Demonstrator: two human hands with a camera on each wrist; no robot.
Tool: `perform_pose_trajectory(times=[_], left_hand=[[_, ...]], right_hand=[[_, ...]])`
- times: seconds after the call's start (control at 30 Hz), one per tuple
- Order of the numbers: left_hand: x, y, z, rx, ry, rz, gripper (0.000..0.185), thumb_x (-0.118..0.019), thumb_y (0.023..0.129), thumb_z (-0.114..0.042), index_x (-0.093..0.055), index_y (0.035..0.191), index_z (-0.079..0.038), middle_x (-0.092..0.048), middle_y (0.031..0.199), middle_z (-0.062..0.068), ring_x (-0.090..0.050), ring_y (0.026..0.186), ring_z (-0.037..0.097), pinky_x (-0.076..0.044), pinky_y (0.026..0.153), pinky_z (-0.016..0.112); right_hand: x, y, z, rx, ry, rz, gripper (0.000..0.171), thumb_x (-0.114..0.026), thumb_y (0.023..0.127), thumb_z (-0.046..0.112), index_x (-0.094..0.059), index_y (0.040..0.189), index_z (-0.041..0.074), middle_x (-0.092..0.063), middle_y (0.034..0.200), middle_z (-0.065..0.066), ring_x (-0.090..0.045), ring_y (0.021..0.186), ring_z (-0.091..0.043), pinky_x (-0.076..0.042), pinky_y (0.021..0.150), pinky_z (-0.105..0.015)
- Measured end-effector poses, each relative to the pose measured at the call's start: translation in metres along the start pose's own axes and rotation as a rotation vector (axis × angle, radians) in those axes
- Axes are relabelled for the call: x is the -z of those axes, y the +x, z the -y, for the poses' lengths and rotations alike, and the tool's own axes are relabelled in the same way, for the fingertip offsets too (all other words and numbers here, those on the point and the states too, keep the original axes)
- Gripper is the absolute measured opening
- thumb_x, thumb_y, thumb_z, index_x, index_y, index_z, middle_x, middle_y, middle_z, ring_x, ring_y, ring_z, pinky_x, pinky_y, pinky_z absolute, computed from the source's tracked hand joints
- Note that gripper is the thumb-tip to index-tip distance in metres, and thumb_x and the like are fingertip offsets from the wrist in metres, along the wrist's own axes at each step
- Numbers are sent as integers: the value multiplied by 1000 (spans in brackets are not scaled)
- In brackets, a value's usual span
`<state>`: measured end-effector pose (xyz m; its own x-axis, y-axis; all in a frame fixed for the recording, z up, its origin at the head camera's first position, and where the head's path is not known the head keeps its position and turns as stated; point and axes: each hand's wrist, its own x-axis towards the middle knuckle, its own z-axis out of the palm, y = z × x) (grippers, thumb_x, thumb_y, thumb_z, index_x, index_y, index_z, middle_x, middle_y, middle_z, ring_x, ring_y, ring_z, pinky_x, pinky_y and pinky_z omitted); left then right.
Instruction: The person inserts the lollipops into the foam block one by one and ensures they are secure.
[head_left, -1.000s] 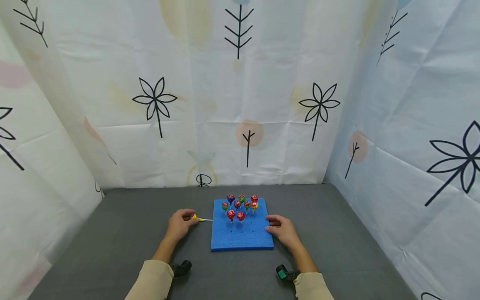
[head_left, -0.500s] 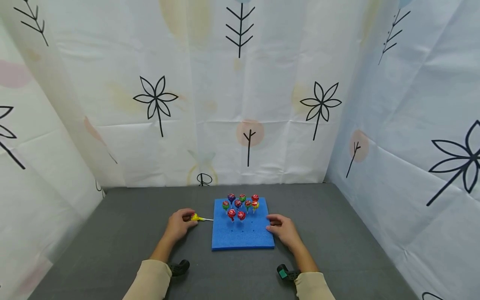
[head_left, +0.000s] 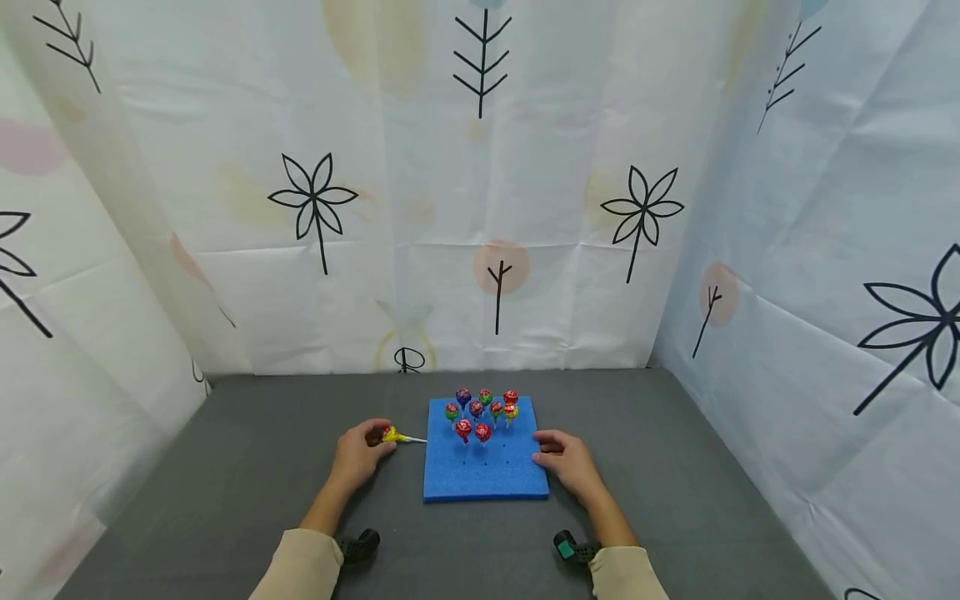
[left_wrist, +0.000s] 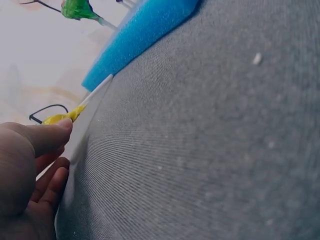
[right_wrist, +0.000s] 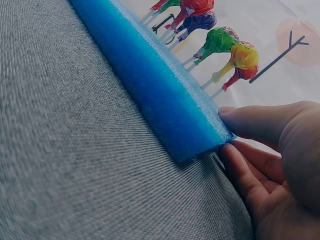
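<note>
My left hand point(head_left: 357, 454) pinches a yellow-wrapped lollipop point(head_left: 393, 435) by its head. Its white stick points right, and the tip comes up to the left edge of a blue foam board point(head_left: 486, 483). In the left wrist view the thumb lies over the yellow wrapper point(left_wrist: 75, 114), and the lollipop is low over the cloth. Several lollipops point(head_left: 476, 408) with red, green, purple and yellow wrappers stand upright in the board's back and middle. Small holes show nearer its front. My right hand point(head_left: 567, 462) holds the board's right edge, thumb on top and fingers against the side.
A dark grey cloth point(head_left: 300, 400) covers the table under the board. White printed fabric walls point(head_left: 480, 192) enclose the back and both sides. Black straps with camera mounts point(head_left: 362, 546) sit on both wrists.
The view has shifted slightly. Both hands, the yellow lollipop and the board stay practically where they were.
</note>
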<state>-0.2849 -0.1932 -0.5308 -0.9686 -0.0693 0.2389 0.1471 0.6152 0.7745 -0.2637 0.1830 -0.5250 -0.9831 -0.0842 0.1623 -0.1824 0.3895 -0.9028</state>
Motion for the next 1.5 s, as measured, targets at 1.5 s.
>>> perform_pose_trajectory(times=[1.5], left_hand=[[10, -7, -70, -209, -251, -76, 33, -77, 85, -15, -67, 116, -11, -69, 104, 3, -63, 94, 20, -52, 77, 28]], right_hand=[[-1, 1, -2, -11, -25, -12, 29, -72, 86, 3, -68, 115, 2, -67, 108, -8, -62, 99, -25, -52, 86, -44]])
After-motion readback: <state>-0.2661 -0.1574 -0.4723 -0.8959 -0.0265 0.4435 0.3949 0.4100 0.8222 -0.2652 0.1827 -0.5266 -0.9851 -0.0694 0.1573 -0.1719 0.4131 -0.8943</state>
